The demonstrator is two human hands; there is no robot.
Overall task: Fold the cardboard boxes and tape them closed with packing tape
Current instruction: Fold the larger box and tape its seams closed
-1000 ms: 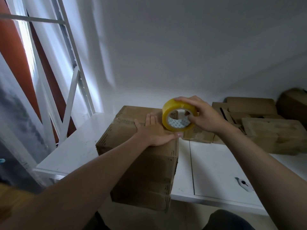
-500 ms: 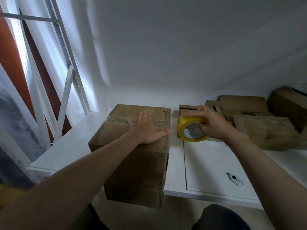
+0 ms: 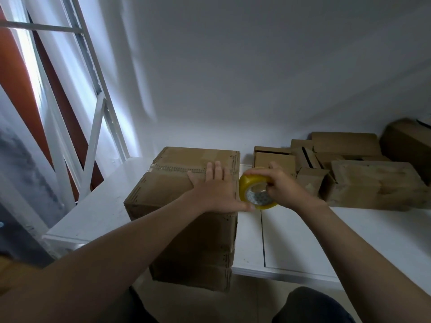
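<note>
A large brown cardboard box (image 3: 172, 190) stands on the white table (image 3: 349, 241), its near side overhanging the table's front edge. A strip of tape runs across its closed top flaps. My left hand (image 3: 214, 190) lies flat on the box top near the right edge, fingers straight. My right hand (image 3: 283, 187) grips a yellow roll of packing tape (image 3: 253, 190) just right of the box's top edge, level with the top, fingers curled over the roll.
Several smaller cardboard boxes (image 3: 373, 183), some folded and some open, are piled at the back right of the table against the wall. A white window frame (image 3: 93, 127) rises at the left. My knee (image 3: 312, 306) shows below the table edge.
My right hand has brought the tape roll down from above the box top to beside its right edge. My left hand has stayed flat on the box.
</note>
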